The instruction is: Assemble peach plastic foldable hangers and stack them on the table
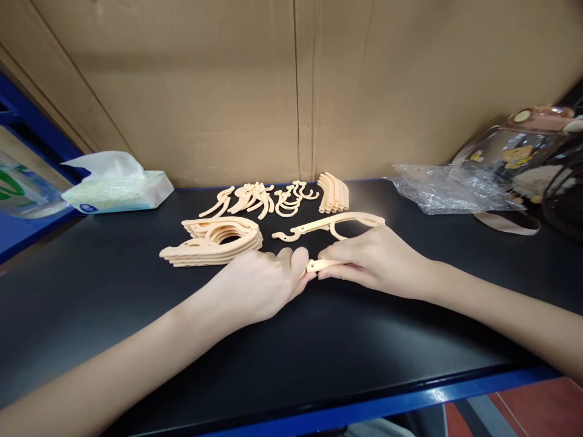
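Observation:
Over the front of the black table, both hands are closed on one beige plastic folding hanger (337, 221). My right hand (382, 261) wraps round its arm, and a ring-shaped part and a small hook-like end show beyond the knuckles. My left hand (268, 279) pinches a small end of the same hanger, right by a round pivot hole; the fingers hide most of that end. Just beyond my left hand lies a stack of folded beige hangers (214, 240). Farther back are loose curved arms (255, 197), hooks (291, 197) and a bundle of curved strips (333, 193).
A tissue pack (122, 188) sits at the back left, near a clear plastic bottle (31, 188). Crumpled clear plastic bags (455, 188) and a transparent bag with a strap (514, 145) are at the back right. A cardboard wall (204, 91) closes the table's rear.

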The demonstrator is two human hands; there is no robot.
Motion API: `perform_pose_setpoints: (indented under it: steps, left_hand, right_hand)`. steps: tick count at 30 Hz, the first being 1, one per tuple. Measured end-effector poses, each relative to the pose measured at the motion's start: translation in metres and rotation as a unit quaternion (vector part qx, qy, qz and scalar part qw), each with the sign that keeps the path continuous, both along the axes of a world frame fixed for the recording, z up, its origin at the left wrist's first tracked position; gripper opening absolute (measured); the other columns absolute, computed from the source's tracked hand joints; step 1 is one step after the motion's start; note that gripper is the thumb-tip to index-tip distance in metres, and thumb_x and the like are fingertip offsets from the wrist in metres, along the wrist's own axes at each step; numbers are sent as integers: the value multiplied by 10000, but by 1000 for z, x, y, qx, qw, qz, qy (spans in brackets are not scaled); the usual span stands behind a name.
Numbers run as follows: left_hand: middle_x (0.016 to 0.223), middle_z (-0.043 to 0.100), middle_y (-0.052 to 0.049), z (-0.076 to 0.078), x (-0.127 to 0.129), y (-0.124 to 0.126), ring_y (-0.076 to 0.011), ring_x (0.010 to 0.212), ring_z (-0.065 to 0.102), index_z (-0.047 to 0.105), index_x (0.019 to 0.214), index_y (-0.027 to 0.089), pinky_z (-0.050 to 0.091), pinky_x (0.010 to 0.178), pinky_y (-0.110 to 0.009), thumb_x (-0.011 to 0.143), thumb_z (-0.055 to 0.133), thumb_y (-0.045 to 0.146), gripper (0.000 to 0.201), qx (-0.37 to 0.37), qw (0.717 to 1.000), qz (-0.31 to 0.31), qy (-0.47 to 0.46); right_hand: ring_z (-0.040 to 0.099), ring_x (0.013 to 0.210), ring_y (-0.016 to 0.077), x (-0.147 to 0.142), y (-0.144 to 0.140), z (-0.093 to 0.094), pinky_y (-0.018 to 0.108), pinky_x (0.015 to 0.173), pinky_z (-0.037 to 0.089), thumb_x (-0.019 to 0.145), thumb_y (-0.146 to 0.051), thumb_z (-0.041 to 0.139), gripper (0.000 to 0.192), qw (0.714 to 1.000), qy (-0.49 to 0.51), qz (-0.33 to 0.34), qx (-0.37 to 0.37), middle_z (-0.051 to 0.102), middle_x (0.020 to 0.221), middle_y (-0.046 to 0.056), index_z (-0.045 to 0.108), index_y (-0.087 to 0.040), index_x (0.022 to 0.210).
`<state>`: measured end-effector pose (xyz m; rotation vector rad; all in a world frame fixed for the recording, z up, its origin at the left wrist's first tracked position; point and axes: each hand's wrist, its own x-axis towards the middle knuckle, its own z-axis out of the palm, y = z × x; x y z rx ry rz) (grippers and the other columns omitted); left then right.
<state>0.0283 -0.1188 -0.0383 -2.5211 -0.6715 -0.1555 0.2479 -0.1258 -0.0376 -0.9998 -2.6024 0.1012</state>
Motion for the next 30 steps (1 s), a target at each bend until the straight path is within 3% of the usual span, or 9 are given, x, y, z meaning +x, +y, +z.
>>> perform_pose_setpoints:
  steps: [11,23,30]
  left_hand:
    - [564,561,9,2,1,-1,-155,441,568,436,722,182,242,423,-271,930,368,267,235,13,1000,2,11]
    - [560,589,19,-4,-2,3,-133,427,534,411,675,190,240,450,-261,910,371,266,249,-103,994,5,-46]
    - [546,582,11,1,1,1,-133,423,533,422,659,189,230,439,-252,909,356,251,266,-153,987,26,-33]
  right_hand:
    - [620,647,136,-1,-1,-1,249,601,338,969,-431,396,379,1000,-29,0,-6,685,732,9,688,-199,902]
    - [609,636,127,-2,0,-4,245,559,310,966,-428,409,367,1000,-29,0,-2,692,732,8,694,-204,909]
    - [616,663,134,-3,-1,-4,240,573,321,969,-428,400,374,999,-26,1,-27,692,746,18,694,-202,925]
